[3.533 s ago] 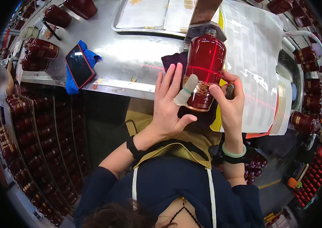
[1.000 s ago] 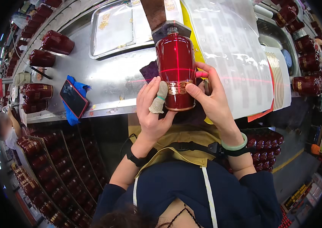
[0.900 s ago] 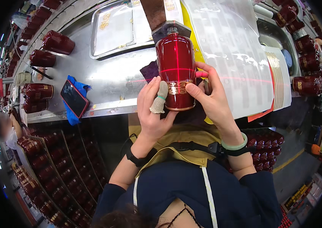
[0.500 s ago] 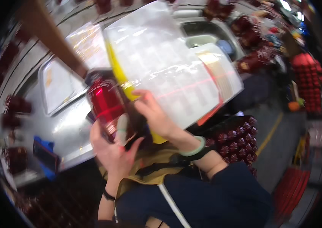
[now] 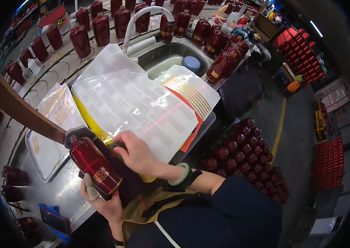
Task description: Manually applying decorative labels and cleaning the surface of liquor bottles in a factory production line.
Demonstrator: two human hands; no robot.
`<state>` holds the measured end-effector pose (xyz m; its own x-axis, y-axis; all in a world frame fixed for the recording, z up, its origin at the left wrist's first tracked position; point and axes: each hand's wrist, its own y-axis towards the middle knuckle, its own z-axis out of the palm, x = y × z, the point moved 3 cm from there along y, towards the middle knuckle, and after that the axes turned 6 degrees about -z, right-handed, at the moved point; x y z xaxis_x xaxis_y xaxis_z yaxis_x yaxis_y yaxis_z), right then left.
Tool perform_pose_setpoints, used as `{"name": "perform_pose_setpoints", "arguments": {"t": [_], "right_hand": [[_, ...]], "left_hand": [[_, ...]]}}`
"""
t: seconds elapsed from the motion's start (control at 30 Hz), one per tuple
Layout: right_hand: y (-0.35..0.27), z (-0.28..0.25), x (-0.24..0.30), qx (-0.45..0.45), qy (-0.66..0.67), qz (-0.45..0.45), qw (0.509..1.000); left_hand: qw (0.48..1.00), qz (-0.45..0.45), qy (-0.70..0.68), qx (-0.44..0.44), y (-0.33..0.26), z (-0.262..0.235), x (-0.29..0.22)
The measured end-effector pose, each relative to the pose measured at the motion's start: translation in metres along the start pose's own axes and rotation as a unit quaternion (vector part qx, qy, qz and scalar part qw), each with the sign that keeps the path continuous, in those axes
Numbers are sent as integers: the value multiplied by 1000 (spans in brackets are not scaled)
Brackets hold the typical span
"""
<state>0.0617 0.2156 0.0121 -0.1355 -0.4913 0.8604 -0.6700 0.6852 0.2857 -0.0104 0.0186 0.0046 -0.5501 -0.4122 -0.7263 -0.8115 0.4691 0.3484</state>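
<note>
A dark red glass bottle with gold print lies tilted, its neck end against a dark angular holder on a brown arm. My left hand grips the bottle's lower end; one finger wears a pale finger cover. To the right of the bottle my right hand is closed, apart from it, with a small dark piece between thumb and fingers that I cannot make out. Clear-covered white sheets lie just beyond that hand, over a yellow edge. A red light line crosses bottle and sheets.
A steel sink with a blue bowl stands behind the sheets. Several red bottles line the far side. A metal tray and a phone on a blue stand are at left. More bottles are packed at right.
The view has shifted, so the scene sits lower and more to the left. The bottle has been turned, and its gold print now faces up. My right hand has curled its fingers in.
</note>
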Motion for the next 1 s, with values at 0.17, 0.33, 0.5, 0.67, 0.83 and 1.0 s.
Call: {"name": "perform_pose_setpoints", "arguments": {"t": [0.17, 0.33, 0.5, 0.67, 0.83, 1.0], "right_hand": [[-8, 10, 49, 51, 216, -22, 975], [-9, 16, 0, 11, 67, 20, 997], [-4, 2, 44, 23, 179, -51, 982], [-11, 22, 5, 38, 124, 16, 991], [-5, 1, 38, 7, 197, -53, 979], [-16, 31, -12, 52, 156, 112, 980]], "left_hand": [[1000, -3, 0, -17, -2, 0, 2], [1000, 19, 16, 0, 1, -1, 6], [982, -98, -155, 45, 7, 13, 19], [978, -96, -176, 57, 12, 12, 28], [983, -106, -144, 50, 12, 4, 15], [999, 16, -49, 16, 7, -17, -6]]}}
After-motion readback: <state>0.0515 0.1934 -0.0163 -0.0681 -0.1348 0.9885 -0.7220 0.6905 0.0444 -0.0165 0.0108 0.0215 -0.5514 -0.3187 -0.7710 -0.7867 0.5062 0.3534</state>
